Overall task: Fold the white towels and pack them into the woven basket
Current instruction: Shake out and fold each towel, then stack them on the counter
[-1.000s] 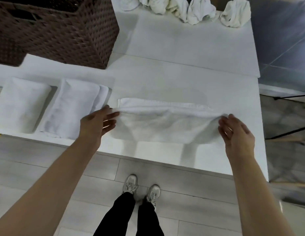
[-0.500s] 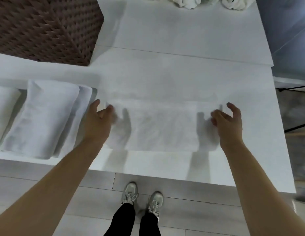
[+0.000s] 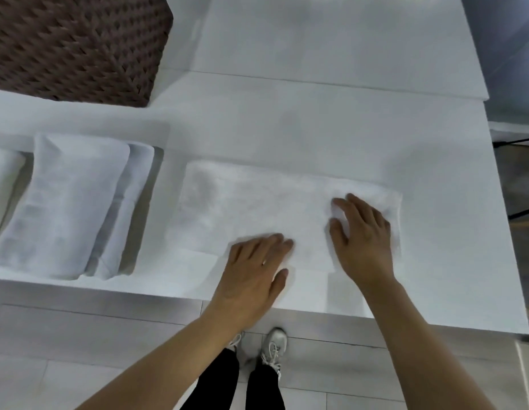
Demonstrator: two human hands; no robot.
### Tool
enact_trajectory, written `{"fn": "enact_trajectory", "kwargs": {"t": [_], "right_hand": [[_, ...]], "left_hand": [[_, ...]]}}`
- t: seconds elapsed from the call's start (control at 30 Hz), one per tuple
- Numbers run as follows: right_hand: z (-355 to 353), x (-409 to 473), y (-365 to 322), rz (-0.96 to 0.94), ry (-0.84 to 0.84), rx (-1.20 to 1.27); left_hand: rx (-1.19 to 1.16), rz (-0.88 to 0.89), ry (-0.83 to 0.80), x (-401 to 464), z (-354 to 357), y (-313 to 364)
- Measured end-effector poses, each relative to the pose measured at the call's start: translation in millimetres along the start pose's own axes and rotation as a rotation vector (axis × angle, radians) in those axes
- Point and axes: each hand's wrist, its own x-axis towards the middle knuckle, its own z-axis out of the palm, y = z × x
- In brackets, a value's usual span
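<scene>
Both hands, left hand (image 3: 251, 267) and right hand (image 3: 364, 238), lay flat with fingers released on the towel (image 3: 257, 208) spread on the table (image 3: 316, 125), folded towels (image 3: 65, 202) left of them, the basket (image 3: 74, 42) beyond.

Bright, even overhead light; soft shadows, slight motion blur, wide-angle bending at the edges.

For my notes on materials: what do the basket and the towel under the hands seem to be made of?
Basket: dark brown woven strands, probably rattan or plastic wicker; the plaited weave shows, the fibre does not. Towel: soft, matte white cloth, likely cotton terry; faintly fuzzy surface, lying limp and flat.
</scene>
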Motion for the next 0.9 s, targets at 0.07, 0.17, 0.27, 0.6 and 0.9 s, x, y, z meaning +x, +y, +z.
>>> {"fn": "enact_trajectory", "kwargs": {"t": [0.07,0.17,0.27,0.6,0.9], "right_hand": [[-0.6,-18.1,-7.2,0.036,0.049,-0.050],[2.9,-44.8,-18.9,0.048,0.127,-0.078],[11.8,-69.1,-38.0,0.042,0.160,-0.060],[23.8,-87.8,-62.8,0.136,0.065,0.137],[15.8,-80.6,-61.8,0.211,-0.021,0.284]], "left_hand": [[0.044,-0.015,0.019,4.1,-3.2,-5.6],[0.104,-0.052,0.023,15.5,-7.5,-18.7],[0.122,-0.082,0.007,26.0,-8.1,-35.2],[0.082,0.104,0.141,-6.7,-1.6,-17.5],[0.147,0.202,-0.128,-58.1,16.3,-9.7]]}}
